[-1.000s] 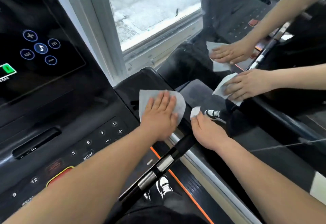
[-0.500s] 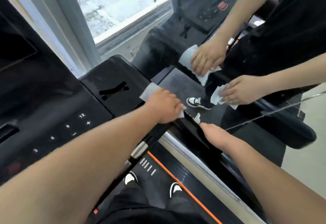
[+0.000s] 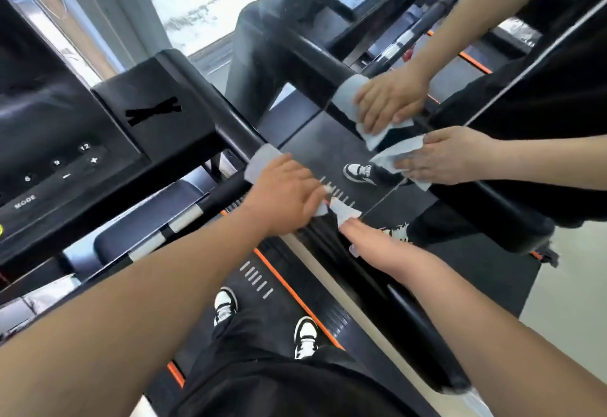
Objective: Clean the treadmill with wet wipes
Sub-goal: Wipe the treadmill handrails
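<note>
Left hand (image 3: 285,195) is curled round a wet wipe (image 3: 261,162) on the handrail (image 3: 236,132); right hand (image 3: 377,245) seemingly pinches a second wipe (image 3: 343,211); lower rail judged unwiped.

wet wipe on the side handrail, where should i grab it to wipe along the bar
Come from above at its middle, where the wet wipe drapes over the round handrail: palm on top, fingers curling down the far side, as the left hand does. Its loose corners would likely bunch up.
</note>
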